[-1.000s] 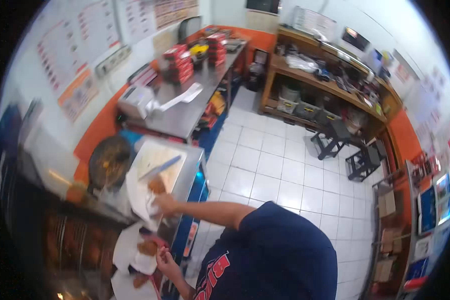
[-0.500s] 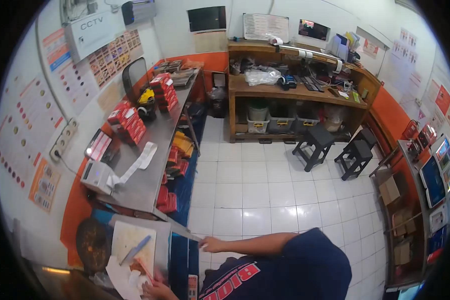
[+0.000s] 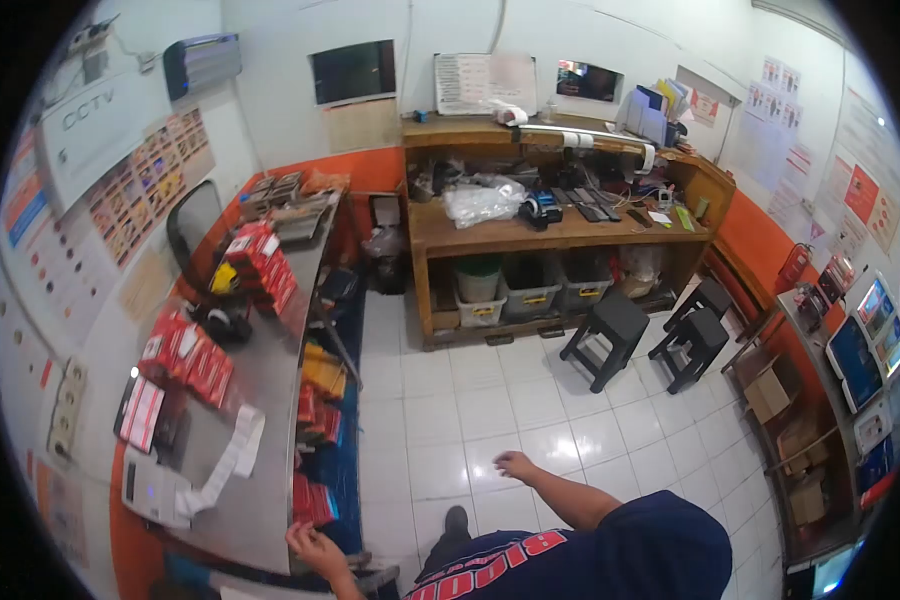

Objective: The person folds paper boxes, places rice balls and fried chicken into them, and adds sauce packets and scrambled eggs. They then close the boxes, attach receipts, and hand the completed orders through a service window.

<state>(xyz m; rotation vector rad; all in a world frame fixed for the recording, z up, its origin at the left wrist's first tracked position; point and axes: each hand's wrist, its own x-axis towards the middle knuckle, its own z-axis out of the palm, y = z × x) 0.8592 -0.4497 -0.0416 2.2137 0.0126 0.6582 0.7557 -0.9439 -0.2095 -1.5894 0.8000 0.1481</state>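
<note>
My left hand (image 3: pixel 314 549) hovers by the near corner of the steel table (image 3: pixel 266 462), fingers loosely bent and apart, with nothing visible in them. Out over the tiled floor, my right hand (image 3: pixel 514 465) hangs in the air with relaxed fingers and holds nothing that I can see. Nearest to my left hand, below the tabletop, are red packets (image 3: pixel 314 500). On the table a white receipt printer (image 3: pixel 154 490) trails a long paper strip (image 3: pixel 232 462). Red stacked boxes (image 3: pixel 185 355) stand farther along it.
A wooden counter (image 3: pixel 560 232) with bins beneath spans the far wall. Black stools (image 3: pixel 606 338) stand in front of it. At the right is a side desk with screens (image 3: pixel 855 362) and cardboard boxes (image 3: pixel 770 392) below. White floor tiles (image 3: pixel 440 405) lie between.
My left hand has left the cutting board with the knife and food, which has dropped out of view. My right hand has moved right, away from the table, and the view has shifted forward.
</note>
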